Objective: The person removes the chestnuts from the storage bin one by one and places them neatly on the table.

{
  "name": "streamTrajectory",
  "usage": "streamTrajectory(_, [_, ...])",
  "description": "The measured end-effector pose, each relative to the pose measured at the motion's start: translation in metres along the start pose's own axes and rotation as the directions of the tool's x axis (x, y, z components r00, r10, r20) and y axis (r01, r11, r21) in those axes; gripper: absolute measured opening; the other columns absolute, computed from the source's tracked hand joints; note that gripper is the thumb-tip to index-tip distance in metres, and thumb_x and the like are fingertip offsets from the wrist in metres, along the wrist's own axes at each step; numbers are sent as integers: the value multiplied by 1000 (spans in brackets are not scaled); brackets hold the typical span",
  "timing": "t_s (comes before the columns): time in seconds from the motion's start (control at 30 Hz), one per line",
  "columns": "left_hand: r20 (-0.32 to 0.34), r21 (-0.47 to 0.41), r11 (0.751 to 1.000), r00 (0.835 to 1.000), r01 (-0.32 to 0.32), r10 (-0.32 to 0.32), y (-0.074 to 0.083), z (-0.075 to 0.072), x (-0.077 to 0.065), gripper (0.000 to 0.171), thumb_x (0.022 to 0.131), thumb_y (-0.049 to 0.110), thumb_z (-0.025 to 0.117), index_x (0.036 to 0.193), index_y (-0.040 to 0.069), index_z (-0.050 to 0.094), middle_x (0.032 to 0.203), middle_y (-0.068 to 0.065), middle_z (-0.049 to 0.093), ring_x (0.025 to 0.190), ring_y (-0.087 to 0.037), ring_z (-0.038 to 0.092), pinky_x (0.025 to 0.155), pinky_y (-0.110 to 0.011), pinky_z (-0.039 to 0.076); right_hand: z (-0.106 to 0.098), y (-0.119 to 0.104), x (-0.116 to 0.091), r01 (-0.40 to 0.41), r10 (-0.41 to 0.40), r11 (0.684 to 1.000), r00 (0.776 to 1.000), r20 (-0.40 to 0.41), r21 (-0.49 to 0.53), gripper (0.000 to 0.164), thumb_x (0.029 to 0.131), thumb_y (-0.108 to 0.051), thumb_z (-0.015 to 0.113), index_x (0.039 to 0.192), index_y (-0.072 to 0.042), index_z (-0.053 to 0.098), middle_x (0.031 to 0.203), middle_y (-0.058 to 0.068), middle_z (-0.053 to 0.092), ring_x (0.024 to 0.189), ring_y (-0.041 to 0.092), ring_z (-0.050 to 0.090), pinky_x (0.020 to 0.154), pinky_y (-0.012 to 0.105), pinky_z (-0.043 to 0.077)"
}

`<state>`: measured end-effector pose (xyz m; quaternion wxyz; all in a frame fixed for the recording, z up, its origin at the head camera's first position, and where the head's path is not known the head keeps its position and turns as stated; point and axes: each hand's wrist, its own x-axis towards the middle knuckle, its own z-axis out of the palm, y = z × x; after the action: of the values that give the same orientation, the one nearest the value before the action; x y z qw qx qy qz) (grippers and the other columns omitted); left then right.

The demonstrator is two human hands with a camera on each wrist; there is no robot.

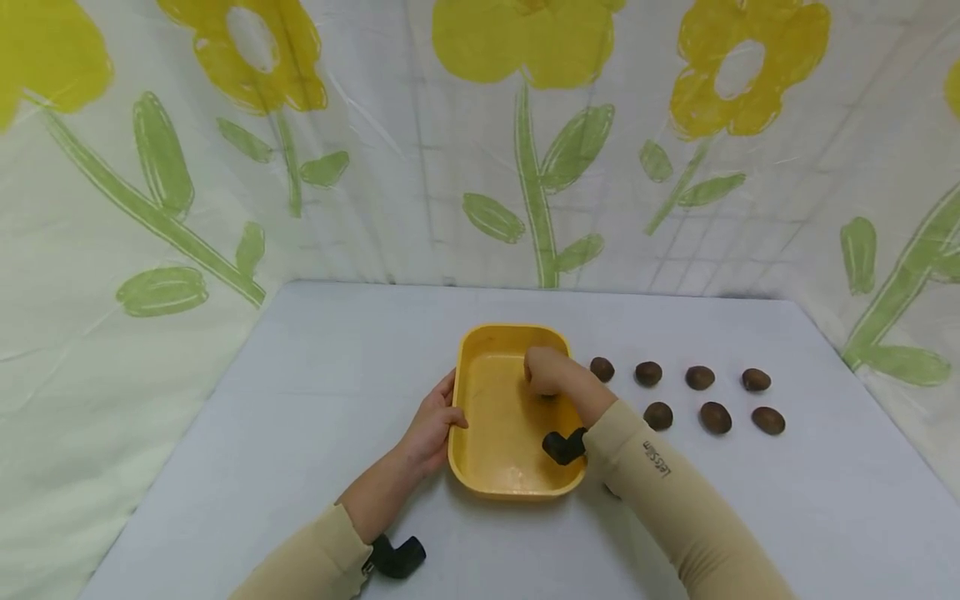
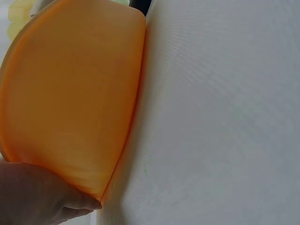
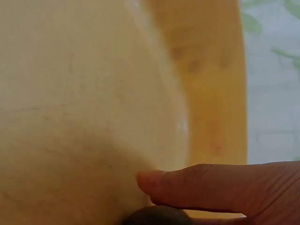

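Observation:
A yellow plastic tray [image 1: 498, 479] stands on the white table. My left hand [image 1: 435, 423] grips its left side, thumb over the rim and the other fingers against the outer wall. In the left wrist view, that hand [image 2: 44, 194] lies along the tray's outer wall [image 2: 75, 89]. My right hand [image 1: 551, 372] reaches down inside the tray and pinches a dark brown chestnut [image 1: 549, 395] at its floor. The right wrist view catches only the top of this chestnut [image 3: 158, 216], beside a finger [image 3: 201, 187]; the rest is out of frame.
Several brown chestnuts lie in two rows right of the tray, among them one in the back row [image 1: 700, 377] and one in the front row [image 1: 716, 417]. Another chestnut [image 1: 612, 490] is partly hidden by my right sleeve. A flower-printed curtain [image 1: 375, 208] hangs behind the table.

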<state>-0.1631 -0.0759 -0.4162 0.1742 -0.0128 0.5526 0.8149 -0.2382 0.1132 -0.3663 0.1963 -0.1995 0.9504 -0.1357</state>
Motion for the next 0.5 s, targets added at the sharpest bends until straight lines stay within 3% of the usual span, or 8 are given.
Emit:
streamTrajectory(0.23, [-2, -10, 1000, 1000, -1, 1, 0, 0, 0, 88, 68, -18, 31, 150, 6, 10, 156, -10, 14, 140, -29, 22, 114, -45, 20, 11, -6, 6, -19, 19, 1000, 1000, 8, 19, 21, 70, 6, 64, 60, -7, 50, 56, 1, 41, 53, 15, 36, 47, 21, 31])
streamTrajectory(0.5, [-8, 2, 1000, 1000, 2, -2, -1, -1, 1, 87, 69, -18, 31, 150, 6, 10, 157, -10, 12, 141, -28, 21, 114, -45, 20, 12, -8, 4, 45, -40, 995, 998, -55, 88, 9, 72, 3, 67, 77, -4, 63, 77, 6, 59, 68, 18, 48, 59, 24, 42])
